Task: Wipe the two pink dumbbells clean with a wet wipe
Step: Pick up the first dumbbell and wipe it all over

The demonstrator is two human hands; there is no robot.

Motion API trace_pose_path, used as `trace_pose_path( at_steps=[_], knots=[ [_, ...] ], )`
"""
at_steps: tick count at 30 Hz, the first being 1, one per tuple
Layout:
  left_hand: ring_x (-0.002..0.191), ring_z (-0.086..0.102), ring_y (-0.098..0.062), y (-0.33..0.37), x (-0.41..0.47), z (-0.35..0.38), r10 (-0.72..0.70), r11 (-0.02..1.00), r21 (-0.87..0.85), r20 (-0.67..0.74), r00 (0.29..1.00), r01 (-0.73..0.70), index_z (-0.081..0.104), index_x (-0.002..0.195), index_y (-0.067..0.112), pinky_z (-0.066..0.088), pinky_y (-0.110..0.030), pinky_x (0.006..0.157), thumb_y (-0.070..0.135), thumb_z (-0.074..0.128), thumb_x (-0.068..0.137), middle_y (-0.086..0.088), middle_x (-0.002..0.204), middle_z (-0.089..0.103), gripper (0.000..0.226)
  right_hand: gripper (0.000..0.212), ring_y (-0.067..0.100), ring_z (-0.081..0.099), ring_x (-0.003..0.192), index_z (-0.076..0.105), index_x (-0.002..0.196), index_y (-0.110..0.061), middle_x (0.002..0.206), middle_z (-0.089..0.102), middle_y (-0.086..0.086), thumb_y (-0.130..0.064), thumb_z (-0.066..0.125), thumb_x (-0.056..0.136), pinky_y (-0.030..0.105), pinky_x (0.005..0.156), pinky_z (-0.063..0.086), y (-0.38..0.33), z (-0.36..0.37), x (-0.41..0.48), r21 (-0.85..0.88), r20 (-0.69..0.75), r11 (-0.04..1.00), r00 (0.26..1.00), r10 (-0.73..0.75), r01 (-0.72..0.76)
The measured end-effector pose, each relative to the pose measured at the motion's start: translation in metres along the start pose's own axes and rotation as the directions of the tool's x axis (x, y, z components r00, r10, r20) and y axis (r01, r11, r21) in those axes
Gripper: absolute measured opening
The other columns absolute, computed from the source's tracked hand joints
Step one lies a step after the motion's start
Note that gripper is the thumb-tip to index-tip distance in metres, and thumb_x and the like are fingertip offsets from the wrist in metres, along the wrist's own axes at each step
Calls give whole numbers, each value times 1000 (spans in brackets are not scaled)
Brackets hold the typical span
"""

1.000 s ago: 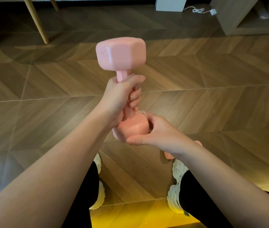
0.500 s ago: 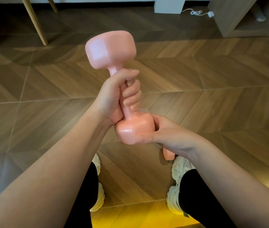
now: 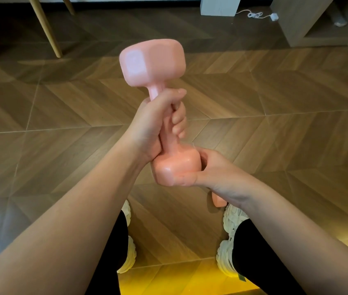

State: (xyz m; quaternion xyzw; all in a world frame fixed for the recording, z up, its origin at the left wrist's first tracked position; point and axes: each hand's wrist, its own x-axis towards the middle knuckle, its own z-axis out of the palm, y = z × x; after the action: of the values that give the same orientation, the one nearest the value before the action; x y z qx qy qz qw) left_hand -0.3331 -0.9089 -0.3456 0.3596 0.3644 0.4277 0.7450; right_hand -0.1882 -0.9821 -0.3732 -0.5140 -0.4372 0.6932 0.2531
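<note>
Pink dumbbell stood nearly upright, less tilted than before.
Left hand gripped its smooth handle; right hand clasped the glossy, blocky lower head.

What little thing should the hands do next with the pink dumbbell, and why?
Probably twist the dumbbell a little with the left hand, which grips its handle. The right hand cups only the right side of the lower head, seemingly with the wet wipe, so the left faces of that head look unreached.
</note>
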Motion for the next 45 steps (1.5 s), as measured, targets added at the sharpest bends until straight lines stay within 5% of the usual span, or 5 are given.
trace_pose_path(
  at_steps=[11,14,23,36,45],
  knots=[
    [42,37,-12,-7,3,-2,-79,996,-10,-484,872,84,47,72,17,35,-25,47,23,63,92,4,49,40,26,65,-4,65,93,62,110,-42,98,69,-20,-33,95,55,18,79,55,10,34,-6,-187,-405,980,904,-139,66],
    [42,36,-12,-3,2,-1,-45,999,-8,-493,869,48,47,70,17,34,-25,46,22,63,92,2,50,39,28,52,-8,63,94,57,94,-48,95,68,-25,-30,93,61,13,78,52,4,30,-6,-244,-379,963,903,-203,113],
    [43,35,-14,-4,-1,2,4,996,83,-468,884,39,46,69,17,32,-28,48,17,62,93,-1,51,38,28,71,-3,53,114,53,135,-33,124,56,-19,-51,79,72,24,97,45,1,14,-5,-426,-283,904,953,-104,-28],
    [42,30,-16,-2,-1,7,21,996,91,-371,929,14,43,67,15,29,-29,47,13,60,94,-1,47,34,32,63,-16,60,79,66,115,-32,93,69,-22,-35,92,57,3,67,42,5,15,-3,-374,-383,925,897,-219,66],
    [40,28,-15,0,0,3,-14,1000,10,-304,953,18,38,58,18,28,-28,47,12,56,93,1,45,30,39,64,-2,68,89,62,113,-33,95,73,-14,-24,94,58,17,77,53,6,14,0,-218,-310,972,938,-154,87]
  ],
)
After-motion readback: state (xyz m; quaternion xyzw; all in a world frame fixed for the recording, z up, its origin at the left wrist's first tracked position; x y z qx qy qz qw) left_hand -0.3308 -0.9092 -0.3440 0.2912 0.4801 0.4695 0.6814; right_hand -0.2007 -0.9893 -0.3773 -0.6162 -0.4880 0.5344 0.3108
